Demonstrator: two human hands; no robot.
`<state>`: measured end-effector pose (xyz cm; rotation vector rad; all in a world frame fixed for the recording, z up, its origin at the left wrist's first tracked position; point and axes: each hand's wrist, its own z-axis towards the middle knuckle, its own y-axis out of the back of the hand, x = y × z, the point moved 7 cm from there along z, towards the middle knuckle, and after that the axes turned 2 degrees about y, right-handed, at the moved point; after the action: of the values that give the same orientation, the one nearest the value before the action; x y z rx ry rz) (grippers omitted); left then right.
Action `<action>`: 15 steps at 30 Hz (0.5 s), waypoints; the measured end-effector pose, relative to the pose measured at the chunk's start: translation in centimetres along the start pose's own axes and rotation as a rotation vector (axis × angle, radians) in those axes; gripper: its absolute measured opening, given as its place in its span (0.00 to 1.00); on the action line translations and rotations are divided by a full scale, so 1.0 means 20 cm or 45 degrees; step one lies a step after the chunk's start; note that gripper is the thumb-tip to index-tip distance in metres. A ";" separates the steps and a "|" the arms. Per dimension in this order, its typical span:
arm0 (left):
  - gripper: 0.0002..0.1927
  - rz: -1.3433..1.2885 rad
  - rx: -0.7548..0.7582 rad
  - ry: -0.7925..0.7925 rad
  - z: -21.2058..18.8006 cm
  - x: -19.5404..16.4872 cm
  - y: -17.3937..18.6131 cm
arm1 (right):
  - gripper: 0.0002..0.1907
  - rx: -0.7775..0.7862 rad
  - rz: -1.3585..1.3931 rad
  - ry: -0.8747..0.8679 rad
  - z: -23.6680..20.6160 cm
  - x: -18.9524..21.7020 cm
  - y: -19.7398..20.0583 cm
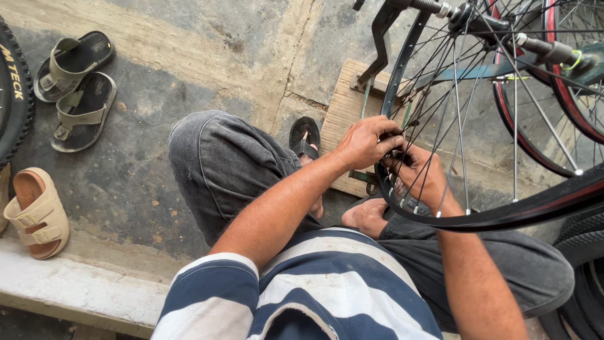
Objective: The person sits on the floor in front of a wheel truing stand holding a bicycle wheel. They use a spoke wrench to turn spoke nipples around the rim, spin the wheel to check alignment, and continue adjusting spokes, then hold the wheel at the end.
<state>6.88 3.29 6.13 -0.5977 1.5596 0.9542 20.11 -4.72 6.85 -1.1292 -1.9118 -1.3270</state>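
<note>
While thin steel spokes [459,119] fan outward, left hand [366,142] and right hand [420,178] pinch closed around the black rim [402,56].

There are two hands, the left hand [367,141] and the right hand [420,177]. There are two bike wheels: one black wheel [503,217] and one red wheel [525,148]. Four sandals: two grey sandals [75,88], one tan sandal [36,211], one black sandal [306,135]. One wooden board [345,113].

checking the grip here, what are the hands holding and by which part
Both hands are on the bicycle wheel: the left hand grips its black rim at the near edge, and the right hand reaches in among the spokes there.
</note>
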 end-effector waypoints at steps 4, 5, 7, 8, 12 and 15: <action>0.10 0.023 0.026 -0.016 0.00 0.01 -0.01 | 0.12 -0.206 0.289 -0.298 -0.04 -0.12 -0.02; 0.10 0.033 0.024 -0.026 0.00 0.01 -0.01 | 0.13 -0.290 0.280 -0.206 -0.05 -0.11 0.01; 0.11 -0.003 0.041 -0.010 0.00 0.02 -0.02 | 0.14 -0.443 0.257 -0.013 -0.06 -0.09 0.07; 0.12 -0.024 0.046 0.005 0.00 0.03 -0.02 | 0.14 -0.424 0.197 -0.059 -0.07 -0.11 0.07; 0.15 0.042 -0.069 -0.187 0.00 0.00 -0.01 | 0.12 -0.341 0.089 -0.118 -0.04 -0.18 0.08; 0.32 -0.021 -0.127 -0.186 -0.02 0.01 0.00 | 0.10 -0.189 0.357 -0.041 -0.01 -0.21 0.01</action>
<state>6.65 2.88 5.88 -0.5966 1.3819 1.0447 22.38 -6.30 3.62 -1.4405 -1.6250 -1.3152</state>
